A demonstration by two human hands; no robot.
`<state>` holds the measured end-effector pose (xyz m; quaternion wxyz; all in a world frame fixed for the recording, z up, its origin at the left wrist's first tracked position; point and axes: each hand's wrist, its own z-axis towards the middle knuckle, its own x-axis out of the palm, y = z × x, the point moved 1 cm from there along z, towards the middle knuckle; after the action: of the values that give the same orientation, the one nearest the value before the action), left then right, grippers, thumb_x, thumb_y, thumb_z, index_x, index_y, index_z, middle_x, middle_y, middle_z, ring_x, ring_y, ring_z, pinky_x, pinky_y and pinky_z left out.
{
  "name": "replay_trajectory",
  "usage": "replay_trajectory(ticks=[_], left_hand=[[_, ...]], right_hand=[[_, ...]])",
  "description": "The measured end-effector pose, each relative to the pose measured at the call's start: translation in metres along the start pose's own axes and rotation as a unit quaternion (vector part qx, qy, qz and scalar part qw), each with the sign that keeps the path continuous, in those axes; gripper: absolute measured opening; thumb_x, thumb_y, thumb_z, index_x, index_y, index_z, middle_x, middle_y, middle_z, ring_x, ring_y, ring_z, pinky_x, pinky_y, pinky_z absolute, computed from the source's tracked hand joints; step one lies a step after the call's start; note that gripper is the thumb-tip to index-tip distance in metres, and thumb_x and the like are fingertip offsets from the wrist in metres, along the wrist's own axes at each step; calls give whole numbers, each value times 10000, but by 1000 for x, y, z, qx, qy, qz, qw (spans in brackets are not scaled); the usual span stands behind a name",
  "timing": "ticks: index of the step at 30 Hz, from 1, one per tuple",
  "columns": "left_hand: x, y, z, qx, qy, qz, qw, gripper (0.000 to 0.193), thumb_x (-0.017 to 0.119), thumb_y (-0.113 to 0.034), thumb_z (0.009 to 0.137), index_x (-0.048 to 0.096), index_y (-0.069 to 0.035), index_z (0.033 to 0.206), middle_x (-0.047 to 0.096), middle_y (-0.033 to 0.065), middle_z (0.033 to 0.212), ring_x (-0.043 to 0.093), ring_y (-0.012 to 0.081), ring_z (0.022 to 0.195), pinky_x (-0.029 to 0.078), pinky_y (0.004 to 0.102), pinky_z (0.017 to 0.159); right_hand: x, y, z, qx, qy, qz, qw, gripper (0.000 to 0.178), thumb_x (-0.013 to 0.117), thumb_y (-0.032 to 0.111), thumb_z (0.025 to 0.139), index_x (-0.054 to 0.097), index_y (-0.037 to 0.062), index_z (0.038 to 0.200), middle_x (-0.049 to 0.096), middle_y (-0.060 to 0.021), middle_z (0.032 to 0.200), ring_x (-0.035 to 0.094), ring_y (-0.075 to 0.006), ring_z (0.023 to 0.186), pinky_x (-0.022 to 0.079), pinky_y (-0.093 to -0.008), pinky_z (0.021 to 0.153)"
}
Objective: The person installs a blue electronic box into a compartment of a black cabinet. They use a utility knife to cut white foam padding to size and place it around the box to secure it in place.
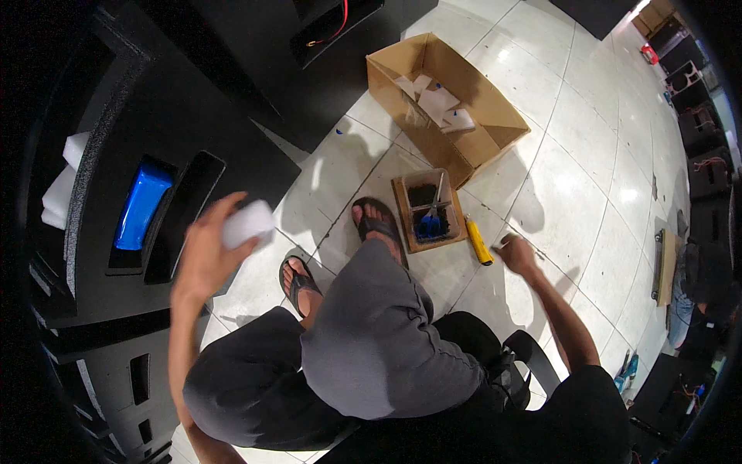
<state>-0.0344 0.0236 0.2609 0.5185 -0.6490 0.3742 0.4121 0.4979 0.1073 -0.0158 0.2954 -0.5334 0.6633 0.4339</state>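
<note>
In my left hand (207,255) is a small white foam block (249,224), gripped between thumb and fingers above the floor, beside a black panelled cabinet (224,116). A shiny blue rectangular block (144,205) sits in one of the cabinet's slots, left of that hand. My right hand (516,255) is over the tiles with its fingers curled together; what they hold, if anything, is too small to tell. Closest to it lies a yellow-handled utility knife (479,243). A clear divided container (426,195) with dark contents and blue-handled scissors (433,216) stands on a wooden board (454,238).
An open cardboard box (485,148) with white foam scraps (437,104) stands ahead. White foam pieces (60,193) rest inside the cabinet at far left. My sandalled feet (379,224) are on white tiles. A person's legs (682,301) show at the right edge.
</note>
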Motion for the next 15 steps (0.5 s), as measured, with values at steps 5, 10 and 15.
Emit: replay_trajectory(ticks=[5,10,15], left_hand=[[117,62,51,-91,73,-114,987,639,813,-291,754,557,9,1257,678,243,1117,669,346,1053,520,402,915],[145,72,68,-83,-12,-304,949,593,818,-360,773,639,45,1167,683,222,1123,665,285,1058,498,356,940],[87,60,16,-176,-111,-476,854,448,774,-198,849,619,45,1192,676,152,1091,637,180,983,498,301,874]], right_hand=[[65,29,2,-102,-14,1,995,655,776,359,779,482,10,1250,597,-228,1144,569,-411,1093,471,-449,929],[79,2,13,-116,-52,-4,992,419,717,169,811,535,0,1148,623,-226,1045,608,-420,982,500,-476,843],[73,1,20,-196,-32,-2,980,282,696,196,837,574,-6,991,625,-234,912,607,-454,872,493,-492,744]])
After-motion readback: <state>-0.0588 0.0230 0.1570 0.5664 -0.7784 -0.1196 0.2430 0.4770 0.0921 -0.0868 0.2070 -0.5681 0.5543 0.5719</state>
